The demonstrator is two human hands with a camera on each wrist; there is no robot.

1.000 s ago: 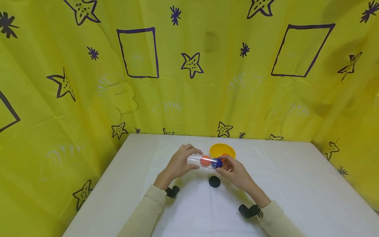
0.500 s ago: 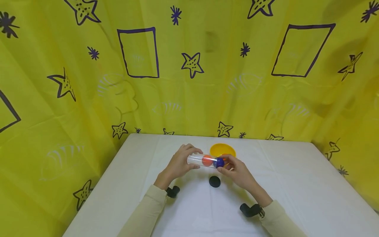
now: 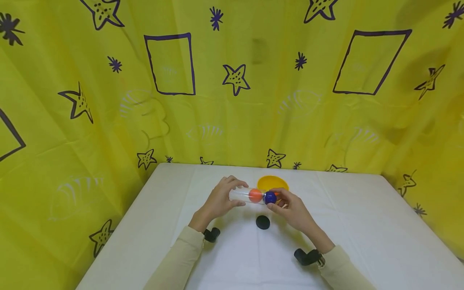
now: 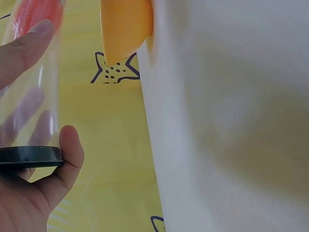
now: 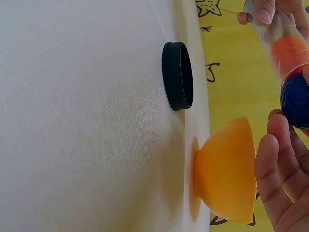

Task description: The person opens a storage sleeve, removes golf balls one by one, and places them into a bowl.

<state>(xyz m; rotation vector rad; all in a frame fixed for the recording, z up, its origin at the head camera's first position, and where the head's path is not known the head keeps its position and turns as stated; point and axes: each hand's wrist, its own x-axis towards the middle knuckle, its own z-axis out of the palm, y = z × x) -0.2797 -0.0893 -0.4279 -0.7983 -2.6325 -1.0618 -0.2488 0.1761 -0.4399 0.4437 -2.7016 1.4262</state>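
My left hand point(image 3: 217, 199) grips a clear tube point(image 3: 237, 195), held nearly level above the table. A black cap point(image 4: 31, 155) covers the tube's end nearest the left palm, as the left wrist view shows. Inside lies an orange-red ball point(image 3: 255, 195), close to the uncapped right end. Right at that end, a dark blue ball point(image 5: 294, 100) with a dimpled surface sticks out past the rim. The fingers and thumb of my right hand point(image 3: 291, 207) pinch this blue ball. A bit of something orange shows behind the right fingers, mostly hidden.
Behind the hands, a yellow bowl point(image 3: 266, 183) stands on the white table point(image 3: 348, 225). A loose round black cap point(image 3: 262, 222) lies on the cloth in front of the tube. A yellow patterned curtain point(image 3: 203, 112) hangs along the table's far edge.
The blue ball has moved right, from partly inside the tube to its rim, along with the right hand. The orange-red ball has slid right inside the tube. The left hand stays put.
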